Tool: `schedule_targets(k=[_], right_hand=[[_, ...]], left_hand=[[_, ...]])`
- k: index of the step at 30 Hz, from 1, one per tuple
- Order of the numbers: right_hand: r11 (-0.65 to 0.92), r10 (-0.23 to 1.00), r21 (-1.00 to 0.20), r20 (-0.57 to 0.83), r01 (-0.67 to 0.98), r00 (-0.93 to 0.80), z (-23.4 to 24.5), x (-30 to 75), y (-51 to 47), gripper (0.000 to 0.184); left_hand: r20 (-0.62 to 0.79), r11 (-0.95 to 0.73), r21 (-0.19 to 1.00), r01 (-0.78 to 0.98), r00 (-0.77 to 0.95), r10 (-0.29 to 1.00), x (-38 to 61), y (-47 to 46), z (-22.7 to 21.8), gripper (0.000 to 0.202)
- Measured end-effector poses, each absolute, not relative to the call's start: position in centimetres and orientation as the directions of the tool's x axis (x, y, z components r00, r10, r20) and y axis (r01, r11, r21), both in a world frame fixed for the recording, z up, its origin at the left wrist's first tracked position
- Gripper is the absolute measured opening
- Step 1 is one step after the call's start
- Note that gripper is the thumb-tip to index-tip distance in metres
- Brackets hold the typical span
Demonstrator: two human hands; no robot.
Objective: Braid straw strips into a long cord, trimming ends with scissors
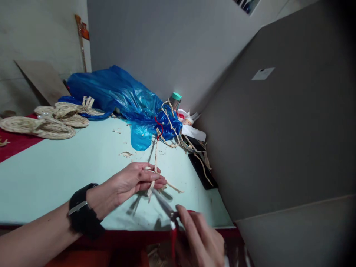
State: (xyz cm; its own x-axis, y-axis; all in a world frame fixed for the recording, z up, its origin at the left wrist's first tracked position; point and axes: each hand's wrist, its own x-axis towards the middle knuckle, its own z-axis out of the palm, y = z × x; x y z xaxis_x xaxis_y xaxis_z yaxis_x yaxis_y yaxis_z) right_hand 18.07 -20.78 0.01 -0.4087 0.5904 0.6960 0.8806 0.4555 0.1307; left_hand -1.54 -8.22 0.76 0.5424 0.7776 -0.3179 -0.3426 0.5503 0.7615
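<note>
My left hand (141, 180), with a black watch (85, 211) on the wrist, pinches a pale twisted fibre cord (156, 155) between thumb and fingers. The cord rises from the fingers toward a red tie (160, 129) at its upper part. Frayed ends stick out below and to the right of the fingers. My right hand (198, 235) is closed around the red handles of scissors (172, 215). Their blades point up and left, close beside the frayed ends; whether they touch the fibre I cannot tell.
Blue plastic bags (119, 92) lie along the back wall. Woven fibre soles (41, 126) are at left on the pale green table (91, 167). A green-lidded bottle (176, 98) stands behind, and a black tablet-like object (201, 172) lies by the grey partition (278, 122).
</note>
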Motion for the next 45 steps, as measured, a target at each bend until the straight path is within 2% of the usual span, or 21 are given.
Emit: schedule_targets(k=[3,5,7,10,14,17,19,21,22,24,26,28,30,34,36,39,45], right_hand=[[0.15,0.644,0.123,0.74,0.981,-0.191,0.4,20.2,-19.8,0.033],[0.014,0.682,0.17,0.719,0.985,-0.134,0.2,22.1,-18.2,0.036],[0.008,0.75,0.16,0.651,0.987,-0.112,-0.4,24.0,-16.2,0.039],[0.077,0.811,0.143,0.567,0.987,-0.145,-1.7,26.2,-13.5,0.033],[0.084,0.904,0.17,0.401,0.982,-0.146,-2.0,26.9,-11.7,0.032],[0.08,0.912,0.163,0.385,0.983,-0.138,-0.5,24.8,-11.5,0.029],[0.221,0.899,0.018,0.384,0.975,-0.211,0.7,22.3,-11.5,0.031],[0.434,0.879,-0.254,0.331,0.864,-0.344,1.8,19.5,-11.4,0.036],[0.472,0.879,-0.397,0.286,0.787,-0.382,2.1,18.2,-11.1,0.036],[0.378,0.921,-0.67,0.204,0.638,-0.331,2.5,16.2,-10.3,0.032],[0.2,0.95,-0.897,0.079,0.394,-0.303,2.4,15.0,-9.2,0.034],[0.02,0.935,-0.985,-0.043,0.173,-0.351,2.1,14.5,-8.2,0.034],[-0.049,0.896,-0.991,-0.097,0.121,-0.433,1.9,14.3,-7.5,0.03],[0.111,0.852,-0.952,-0.056,0.284,-0.52,2.2,14.2,-7.5,0.029],[0.134,0.843,-0.944,-0.051,0.302,-0.535,2.5,14.3,-7.8,0.024],[0.164,0.84,-0.943,-0.02,0.289,-0.542,2.7,14.2,-8.1,0.022],[0.244,0.88,-0.873,0.017,0.422,-0.474,2.0,14.1,-8.9,0.024]], left_hand=[[-0.313,0.539,0.775,-0.33,0.54,0.781,-1.6,-8.4,0.9,0.016],[-0.302,0.525,0.778,-0.347,0.526,0.795,-1.7,-8.5,1.1,0.012],[-0.286,0.498,0.782,-0.375,0.494,0.821,-1.9,-8.6,1.3,0.01],[-0.259,0.444,0.815,-0.373,0.451,0.854,-2.5,-8.5,1.7,0.01],[-0.296,0.462,0.821,-0.335,0.441,0.847,-3.3,-8.3,2.0,0.008],[-0.315,0.51,0.773,-0.378,0.469,0.825,-3.5,-8.0,2.0,0.011],[-0.313,0.524,0.744,-0.414,0.477,0.821,-3.4,-7.9,1.9,0.015],[-0.316,0.528,0.736,-0.424,0.476,0.821,-3.5,-7.8,1.8,0.016],[-0.32,0.526,0.74,-0.419,0.468,0.824,-3.5,-7.8,1.8,0.016],[-0.321,0.514,0.758,-0.401,0.457,0.829,-3.5,-7.8,1.7,0.015],[-0.315,0.497,0.782,-0.377,0.449,0.836,-3.4,-7.9,1.7,0.015],[-0.29,0.465,0.816,-0.343,0.452,0.843,-3.2,-8.0,1.7,0.014],[-0.26,0.419,0.857,-0.301,0.449,0.855,-3.0,-8.2,1.6,0.013],[-0.246,0.367,0.902,-0.227,0.429,0.869,-2.9,-8.4,1.2,0.011],[-0.245,0.36,0.911,-0.203,0.436,0.866,-3.0,-8.5,1.1,0.013],[-0.25,0.344,0.925,-0.163,0.423,0.871,-3.0,-8.4,1.0,0.014],[-0.268,0.316,0.945,-0.082,0.357,0.895,-2.6,-8.5,1.0,0.022]])
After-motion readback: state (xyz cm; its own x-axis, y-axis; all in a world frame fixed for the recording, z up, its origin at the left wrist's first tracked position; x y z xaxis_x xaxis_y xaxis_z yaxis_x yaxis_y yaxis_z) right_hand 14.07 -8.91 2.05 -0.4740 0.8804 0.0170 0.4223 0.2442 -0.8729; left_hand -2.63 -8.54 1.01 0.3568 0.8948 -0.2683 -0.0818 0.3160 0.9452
